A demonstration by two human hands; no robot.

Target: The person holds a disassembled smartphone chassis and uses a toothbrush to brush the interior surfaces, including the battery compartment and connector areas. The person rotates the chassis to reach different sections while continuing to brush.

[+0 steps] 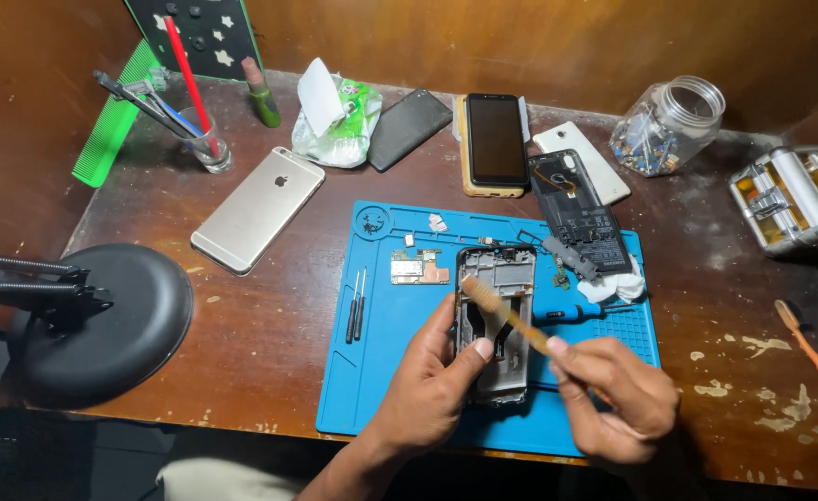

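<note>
My left hand (428, 376) grips an opened phone frame (494, 320) by its left edge, holding it above a blue repair mat (381, 371). In my right hand (613, 394) is a small wooden-handled brush (502, 311), its bristle head resting on the upper left part of the frame. A small circuit board (418, 267) lies on the mat just left of the frame. At the mat's upper right lies a black phone back with a battery (578, 215), with a white cloth (615, 288) and a blue-handled tool (571, 314) below it.
Two thin screwdrivers (356, 304) lie on the mat's left. Behind it are a gold phone (259, 209), a dark phone (496, 141), a black cover (409, 128), a white cover (583, 158), a jar of parts (669, 125) and a metal case (794, 199). A black lamp base (103, 320) sits left.
</note>
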